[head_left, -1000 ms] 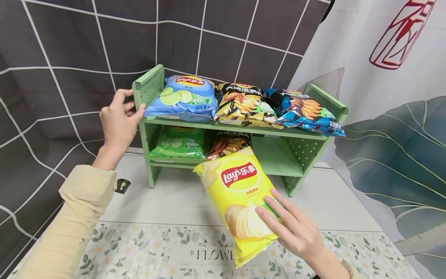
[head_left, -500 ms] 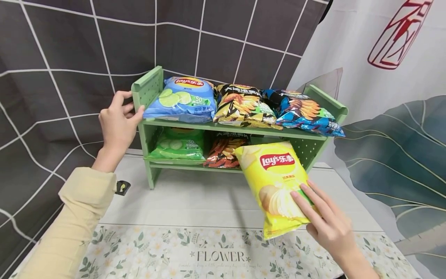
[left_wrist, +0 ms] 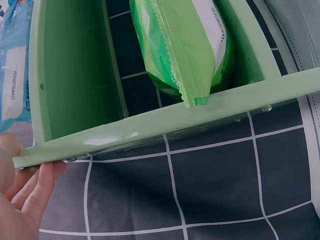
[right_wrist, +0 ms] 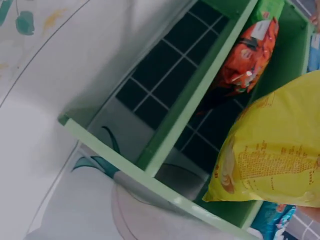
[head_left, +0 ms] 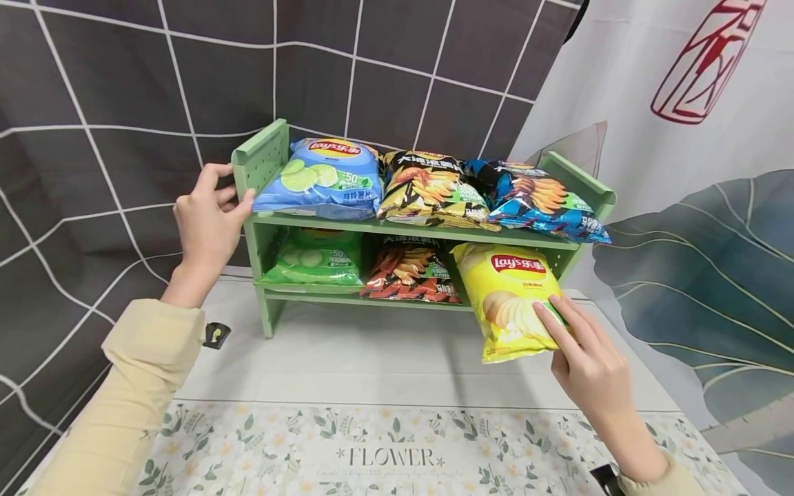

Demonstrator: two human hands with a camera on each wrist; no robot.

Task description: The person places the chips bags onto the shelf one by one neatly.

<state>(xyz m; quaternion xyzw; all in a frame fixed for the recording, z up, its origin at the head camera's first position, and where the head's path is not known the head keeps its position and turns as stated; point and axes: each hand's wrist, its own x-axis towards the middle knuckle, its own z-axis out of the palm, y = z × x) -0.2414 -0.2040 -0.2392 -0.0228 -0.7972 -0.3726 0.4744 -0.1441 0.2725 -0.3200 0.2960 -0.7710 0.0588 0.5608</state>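
Observation:
My left hand (head_left: 207, 224) pinches the left side panel of a green two-tier shelf (head_left: 245, 165); in the left wrist view its fingers (left_wrist: 41, 192) lie against the panel's edge. My right hand (head_left: 592, 372) holds a yellow Lay's chip bag (head_left: 511, 310) by its lower right part, fingers on the front; the thumb is mostly hidden. The bag tilts up, its top end at the opening of the lower tier's right part. Beside it in that tier lie a red-and-black chip bag (head_left: 409, 272) and a green chip bag (head_left: 318, 258).
On the top tier lie a light-blue chip bag (head_left: 331, 178), a black-and-gold one (head_left: 437, 189) and a dark-blue one (head_left: 542, 196). The shelf stands on a table with a floral cloth (head_left: 260, 441). Dark checked fabric (head_left: 322, 76) hangs close behind.
My right hand has carried the yellow chip bag rightward and up, from in front of the red-and-black bag to the lower tier's right part. My left hand stays on the shelf.

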